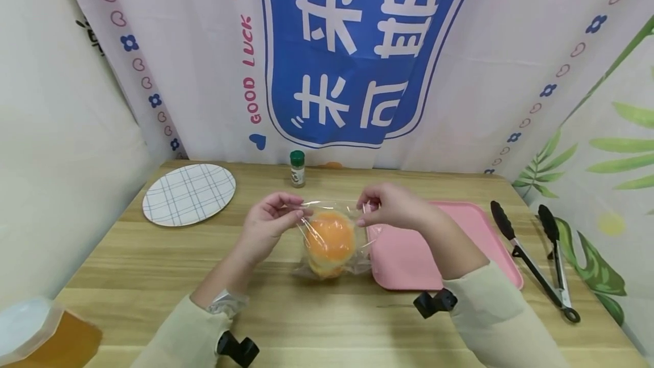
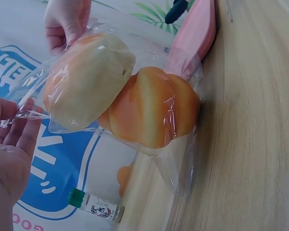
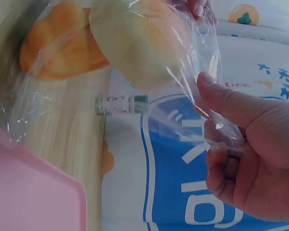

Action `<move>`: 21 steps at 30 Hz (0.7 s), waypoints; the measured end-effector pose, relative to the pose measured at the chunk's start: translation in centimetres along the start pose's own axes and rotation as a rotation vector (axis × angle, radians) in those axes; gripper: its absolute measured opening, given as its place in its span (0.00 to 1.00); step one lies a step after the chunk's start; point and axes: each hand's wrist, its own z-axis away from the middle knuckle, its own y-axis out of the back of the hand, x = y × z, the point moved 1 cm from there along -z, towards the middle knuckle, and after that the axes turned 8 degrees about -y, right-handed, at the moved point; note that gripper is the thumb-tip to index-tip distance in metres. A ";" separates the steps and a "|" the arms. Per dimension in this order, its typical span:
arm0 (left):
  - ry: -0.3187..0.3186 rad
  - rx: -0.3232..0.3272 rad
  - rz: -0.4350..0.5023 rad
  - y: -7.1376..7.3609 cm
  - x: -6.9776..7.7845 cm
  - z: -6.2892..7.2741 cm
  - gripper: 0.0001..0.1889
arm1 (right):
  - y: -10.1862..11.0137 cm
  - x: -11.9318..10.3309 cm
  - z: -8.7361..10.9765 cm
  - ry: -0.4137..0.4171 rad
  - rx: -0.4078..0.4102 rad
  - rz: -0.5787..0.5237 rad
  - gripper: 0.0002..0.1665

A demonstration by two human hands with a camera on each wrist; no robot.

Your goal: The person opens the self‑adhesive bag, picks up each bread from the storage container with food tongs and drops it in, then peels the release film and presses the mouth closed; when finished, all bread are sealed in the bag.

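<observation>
A clear plastic bag stands upright on the wooden table with two bread rolls inside. The upper roll is round, orange on top and pale beneath; under it sits a ridged golden roll. My left hand pinches the bag's top edge on the left between thumb and fingers. On the opposite side, my right hand pinches the same edge, its fingers curled in the right wrist view. Between both hands the bag's mouth is stretched.
A pink tray lies right of the bag, with black-tipped tongs beyond it. A checked oval plate is at the back left. A green-capped shaker stands behind the bag. At the front left is a lidded amber container.
</observation>
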 end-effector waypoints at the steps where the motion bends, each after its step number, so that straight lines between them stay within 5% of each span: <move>1: 0.000 0.001 0.000 0.0 0.0 0.0 0.13 | 0.1 0.4 0.1 -0.001 0.001 -0.005 0.13; 8: 0.009 0.036 -0.030 0.7 -0.3 0.0 0.12 | -0.5 2.7 0.6 -0.015 0.068 -0.092 0.10; 17: 0.096 0.093 -0.022 1.4 -0.7 -0.4 0.09 | -5.2 4.1 -0.8 0.047 0.008 -0.764 0.12; 21: 0.169 0.159 -0.050 1.8 -1.3 -1.3 0.12 | -6.8 4.1 -2.0 -0.023 0.029 -0.949 0.12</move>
